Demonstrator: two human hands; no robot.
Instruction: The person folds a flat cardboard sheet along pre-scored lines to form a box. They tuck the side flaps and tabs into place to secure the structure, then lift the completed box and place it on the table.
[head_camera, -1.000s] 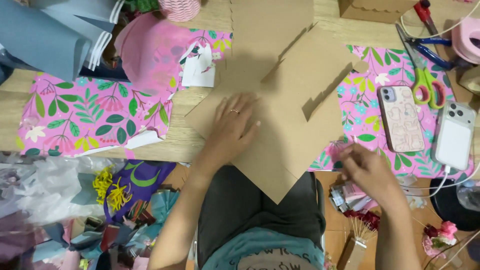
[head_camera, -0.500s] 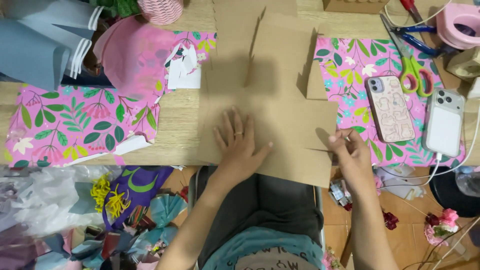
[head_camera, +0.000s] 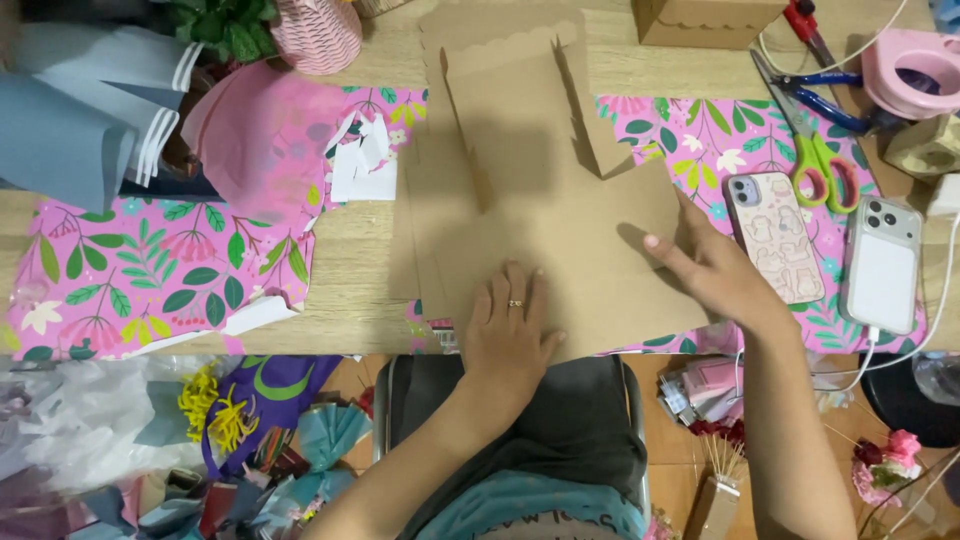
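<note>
A flat brown cardboard box blank (head_camera: 545, 190) with scalloped flaps lies on the wooden table (head_camera: 360, 290) in front of me. My left hand (head_camera: 512, 335), a ring on one finger, presses flat on the cardboard's near edge. My right hand (head_camera: 715, 265) rests on the cardboard's right side, fingers spread and pointing left across it. Neither hand grips anything.
Pink floral paper (head_camera: 150, 280) covers the table left and right. Two phones (head_camera: 775, 235) (head_camera: 882, 265), green scissors (head_camera: 815, 150), blue pliers (head_camera: 835, 105) and a pink tape holder (head_camera: 915, 70) lie at the right. Blue-grey paper rolls (head_camera: 80, 110) and a pink basket (head_camera: 315, 35) sit at far left.
The cardboard has been turned and squared up on the table. My right hand moved from the near right edge up onto the cardboard's right side. My left hand slid toward the near edge.
</note>
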